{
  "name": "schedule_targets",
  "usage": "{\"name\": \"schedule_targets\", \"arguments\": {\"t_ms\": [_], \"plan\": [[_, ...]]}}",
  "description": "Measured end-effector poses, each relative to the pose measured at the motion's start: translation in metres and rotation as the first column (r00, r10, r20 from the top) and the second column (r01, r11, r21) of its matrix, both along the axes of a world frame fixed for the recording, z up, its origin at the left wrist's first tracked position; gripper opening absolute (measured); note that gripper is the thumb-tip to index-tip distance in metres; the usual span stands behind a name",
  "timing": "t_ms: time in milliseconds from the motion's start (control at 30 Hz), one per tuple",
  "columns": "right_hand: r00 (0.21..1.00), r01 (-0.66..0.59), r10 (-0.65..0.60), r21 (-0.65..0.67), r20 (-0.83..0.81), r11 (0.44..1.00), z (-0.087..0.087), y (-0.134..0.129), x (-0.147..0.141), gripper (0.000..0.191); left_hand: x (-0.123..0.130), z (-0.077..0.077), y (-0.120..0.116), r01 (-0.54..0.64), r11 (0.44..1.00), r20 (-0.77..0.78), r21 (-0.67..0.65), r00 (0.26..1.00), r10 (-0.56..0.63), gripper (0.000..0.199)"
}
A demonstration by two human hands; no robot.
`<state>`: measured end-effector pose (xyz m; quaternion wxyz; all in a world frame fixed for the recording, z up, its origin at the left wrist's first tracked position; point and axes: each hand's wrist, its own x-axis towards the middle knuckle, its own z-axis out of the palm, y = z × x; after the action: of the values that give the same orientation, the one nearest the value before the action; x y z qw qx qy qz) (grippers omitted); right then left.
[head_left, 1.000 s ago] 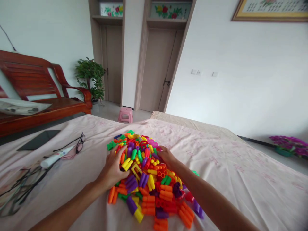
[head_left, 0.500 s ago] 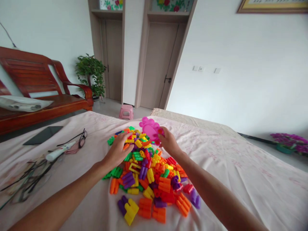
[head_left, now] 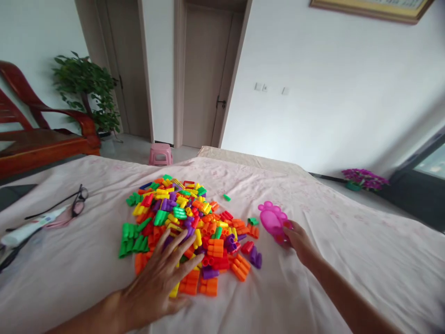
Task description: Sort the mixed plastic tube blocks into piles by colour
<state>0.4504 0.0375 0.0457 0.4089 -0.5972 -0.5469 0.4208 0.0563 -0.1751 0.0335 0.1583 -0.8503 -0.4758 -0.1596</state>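
A heap of red, orange, yellow, green and purple plastic pieces (head_left: 181, 213) lies on a pale pink cloth (head_left: 243, 306). My left hand (head_left: 162, 273) is spread palm down over the near left part of the heap, its fingers apart and nothing held. To the right of the heap, my right hand (head_left: 301, 241) grips a pink foot-shaped plastic piece (head_left: 271, 218) by its near end. Small red parts show on the pink piece by my fingers. A lone green piece (head_left: 226, 197) rests beyond the heap.
Eyeglasses (head_left: 78, 203) and a white tube-like item (head_left: 31, 227) lie at the left. Past the cloth are a pink stool (head_left: 161, 154), a wooden bench (head_left: 45, 139), a potted plant (head_left: 86, 88) and purple flowers (head_left: 363, 178).
The pink piece has moved from behind the heap to its right side with my right hand. My left hand has come nearer and spread over the heap. The view has turned right.
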Motion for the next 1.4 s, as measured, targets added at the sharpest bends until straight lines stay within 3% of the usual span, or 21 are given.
{"name": "schedule_targets", "arguments": {"t_ms": [267, 467, 600, 733, 933, 1100, 1167, 1267, 1333, 1400], "plan": [[0.965, -0.238, 0.229, -0.061, -0.13, 0.969, 0.0, -0.04, -0.06, 0.027, 0.031, 0.002, 0.039, -0.03, 1.0, 0.017, -0.004, 0.999, 0.03, 0.071], [0.943, -0.317, 0.308, -0.068, -0.123, 0.946, 0.001, -0.042, -0.108, 0.022, 0.041, 0.001, 0.06, -0.088, 0.996, 0.08, -0.028, 0.993, 0.09, 0.069], [0.919, -0.37, 0.356, -0.061, -0.169, 0.927, 0.002, -0.041, -0.137, 0.017, 0.041, 0.004, 0.076, -0.139, 0.989, 0.128, 0.046, 0.983, 0.132, 0.044], [0.884, -0.432, 0.404, -0.08, -0.236, 0.898, 0.013, -0.04, -0.159, 0.018, 0.034, 0.014, 0.094, -0.207, 0.977, 0.164, 0.051, 0.967, 0.197, 0.038], [0.862, -0.481, 0.475, 0.007, -0.178, 0.877, 0.048, -0.036, -0.194, 0.027, 0.006, 0.037, 0.111, -0.324, 0.941, 0.192, 0.094, 0.934, 0.302, 0.044], [0.837, -0.545, 0.546, 0.125, 0.028, 0.829, 0.063, -0.024, -0.232, 0.021, -0.034, 0.053, 0.118, -0.464, 0.876, 0.217, 0.131, 0.876, 0.431, 0.049], [0.827, -0.559, 0.524, 0.192, 0.204, 0.807, 0.066, -0.016, -0.245, 0.024, -0.053, 0.059, 0.123, -0.528, 0.843, 0.256, 0.104, 0.833, 0.491, 0.05], [0.812, -0.549, 0.39, 0.344, 0.434, 0.761, 0.071, -0.003, -0.256, 0.029, -0.081, 0.067, 0.13, -0.58, 0.814, 0.395, -0.021, 0.743, 0.54, 0.041], [0.827, -0.527, 0.338, 0.41, 0.45, 0.745, 0.073, 0.007, -0.255, 0.031, -0.097, 0.07, 0.131, -0.579, 0.81, 0.474, -0.092, 0.69, 0.547, 0.038], [0.87, -0.475, 0.351, 0.402, 0.345, 0.782, 0.073, 0.018, -0.245, 0.031, -0.108, 0.071, 0.127, -0.572, 0.811, 0.507, -0.12, 0.667, 0.545, 0.038]]}}
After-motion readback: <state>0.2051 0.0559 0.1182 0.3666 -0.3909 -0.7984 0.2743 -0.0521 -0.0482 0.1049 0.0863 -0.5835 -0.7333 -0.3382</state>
